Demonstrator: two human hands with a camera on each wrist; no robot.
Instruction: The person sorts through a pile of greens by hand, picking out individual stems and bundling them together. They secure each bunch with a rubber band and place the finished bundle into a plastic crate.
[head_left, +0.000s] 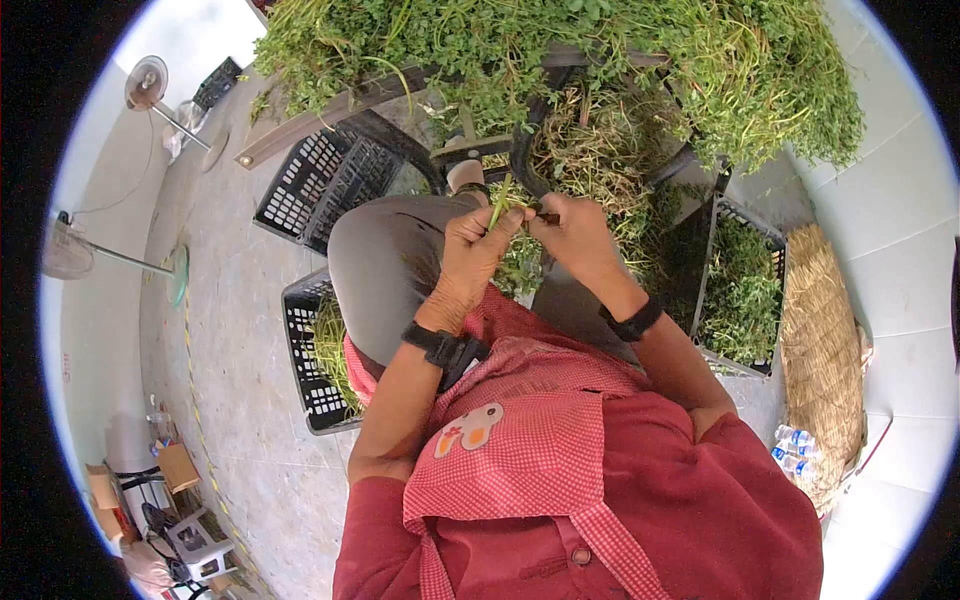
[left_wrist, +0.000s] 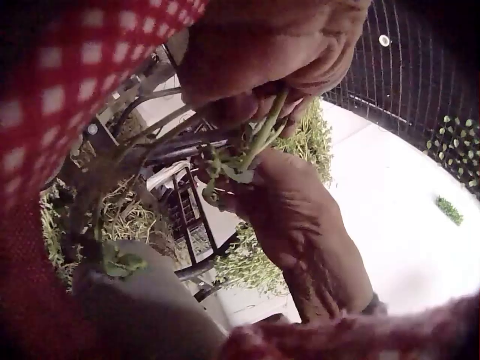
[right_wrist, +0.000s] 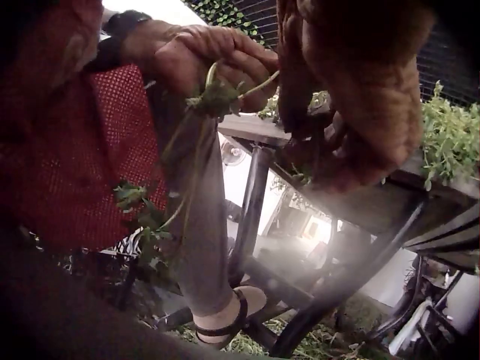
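Over the lap, my left hand (head_left: 473, 255) grips a few green leafy stems (head_left: 501, 200), their pale ends standing up past the thumb. My right hand (head_left: 585, 240) is close beside it, fingers curled and fingertips pinching at the same sprig. In the left wrist view, the stems (left_wrist: 264, 136) pass between the two hands, with small leaves at the right hand's fingertips. Leafy ends (right_wrist: 215, 100) hang below the left hand (right_wrist: 202, 60) in the right wrist view. There the right hand (right_wrist: 367, 97) has its fingertips in shadow.
A heap of leafy greens (head_left: 560, 40) covers the table (head_left: 370, 98) ahead. Below it lies a pile of dry stems (head_left: 600, 150). Black crates stand at the left (head_left: 300, 330) and right (head_left: 740, 290), holding greens. A straw roll (head_left: 820, 350) and two fans (head_left: 147, 82) are at the sides.
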